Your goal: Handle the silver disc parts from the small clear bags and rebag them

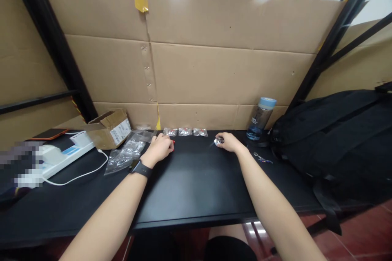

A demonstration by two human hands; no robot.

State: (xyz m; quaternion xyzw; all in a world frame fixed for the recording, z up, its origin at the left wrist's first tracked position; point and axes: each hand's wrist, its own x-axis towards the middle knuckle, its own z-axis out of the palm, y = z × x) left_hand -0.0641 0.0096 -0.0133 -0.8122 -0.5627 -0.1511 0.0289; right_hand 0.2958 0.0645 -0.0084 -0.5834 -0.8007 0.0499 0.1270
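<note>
Closed on a round silvery thing (217, 141), the right grip (229, 142) is seen in the head view slightly right of centre, a little below mid-height. The thing is pinched at its right side, with most of its shiny face left uncovered; whether it is touched to the surface (196, 189) or held just above it cannot be told. The left grip (161, 147) is placed left of centre with its fingers curled and turned down. A small red thing (174, 142) is shown at its fingertips, mostly covered, so whether it is pinched or only touched cannot be told.

Between and beyond the hands, three small clear packets (185, 131) are set in a row at the foot of the cardboard wall (199, 73). A crumpled plastic bag (128, 151) is left beside the left wrist, and an open carton (108, 130) is stood behind it, left of centre. A bottle (261, 119) is stood upright to the right.

The step in hand is judged to be the handling of small pieces, one at each hand. For the next move, a light, steady pinch would be called for on the right, since a smooth rim could easily be slipped
</note>
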